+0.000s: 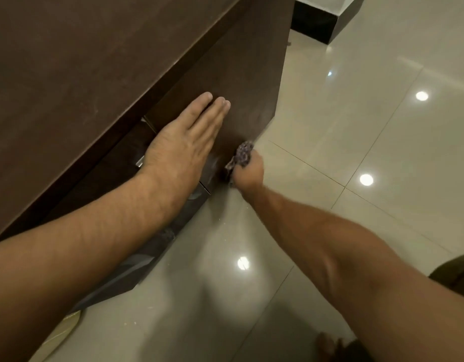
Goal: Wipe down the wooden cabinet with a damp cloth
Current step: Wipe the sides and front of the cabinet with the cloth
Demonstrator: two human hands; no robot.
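The dark brown wooden cabinet [95,61] fills the upper left; I look down over its top and along its front face. My left hand [184,142] lies flat with straight fingers on the front panel. My right hand [248,172] grips a bunched, speckled purple-grey cloth [242,154] and holds it against the panel's lower part, close to the floor. The right hand's fingers are hidden behind the fist and cloth.
Glossy cream floor tiles [356,126] with ceiling-light reflections spread to the right and below. A black skirting and white wall corner [317,19] stands at the top right. A shiny metal fitting [140,163] shows under my left wrist. My foot [330,346] is at the bottom edge.
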